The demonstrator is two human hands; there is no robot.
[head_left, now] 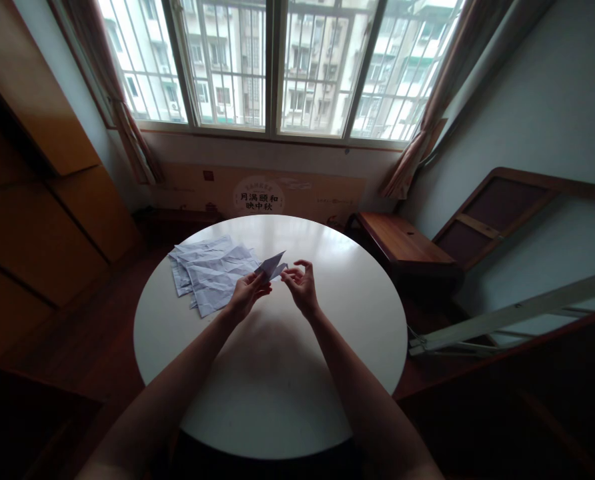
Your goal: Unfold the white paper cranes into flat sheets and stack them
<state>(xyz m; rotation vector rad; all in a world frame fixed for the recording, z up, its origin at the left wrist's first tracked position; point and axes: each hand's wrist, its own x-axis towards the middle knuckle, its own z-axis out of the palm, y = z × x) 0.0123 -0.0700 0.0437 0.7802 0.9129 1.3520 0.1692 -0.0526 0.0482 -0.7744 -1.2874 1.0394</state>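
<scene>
A small folded paper shape (271, 265) with pointed ends is held above the middle of the round white table (277, 413). My left hand (248, 293) grips its left side between thumb and fingers. At its right tip, my right hand (300, 285) pinches the paper with thumb and a finger, while another finger is raised and curled. Several creased white paper sheets (215, 273) lie in a loose overlapping pile on the table, left of and partly behind my left hand.
Behind the table stand a low printed board (322, 193) and barred windows (272, 73). A wooden side table (402, 238) and a leaning framed panel (497, 213) are at the right. Orange-brown cabinets (52, 233) line the left.
</scene>
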